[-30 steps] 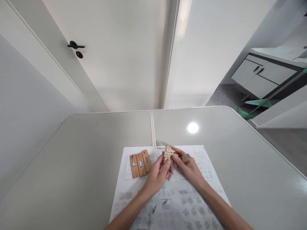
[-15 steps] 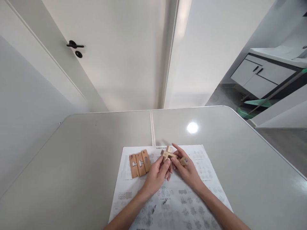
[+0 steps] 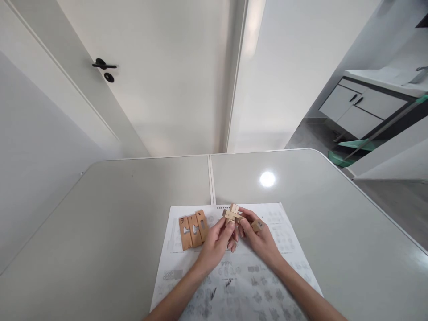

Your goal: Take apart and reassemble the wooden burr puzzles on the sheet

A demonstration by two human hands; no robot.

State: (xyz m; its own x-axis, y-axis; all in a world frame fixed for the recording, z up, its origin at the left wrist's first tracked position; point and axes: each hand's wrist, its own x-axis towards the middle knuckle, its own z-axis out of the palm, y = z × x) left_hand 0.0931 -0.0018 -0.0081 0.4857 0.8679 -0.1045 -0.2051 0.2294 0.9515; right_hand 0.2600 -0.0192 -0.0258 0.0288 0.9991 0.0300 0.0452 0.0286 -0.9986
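Over the printed sheet, my left hand point(image 3: 214, 245) pinches a cluster of interlocked light wooden puzzle pieces point(image 3: 230, 215) between thumb and fingers. From the right, my right hand point(image 3: 264, 243) is closed around a wooden puzzle piece marked 2 point(image 3: 257, 225), whose numbered end sticks out by the palm. The thumb and fingers of that hand meet the cluster's right side; whether the two are joined there is hidden. Left of my hands lie three flat brown slotted wooden pieces, marked 3 point(image 3: 186, 240), 1 point(image 3: 194, 236) and 2 point(image 3: 200, 218), side by side.
The white sheet point(image 3: 234, 285) with faint printed diagrams lies on a grey table point(image 3: 110, 232) with a seam down its middle. Beyond the table's far edge stands a white door point(image 3: 174, 89) with a black handle point(image 3: 104, 65). A white cabinet point(image 3: 361, 107) is at the right.
Both hands stay in nearly the same place. The cluster has turned slightly in my fingers, and my right fingers have shifted a little against it. The view has moved slightly.
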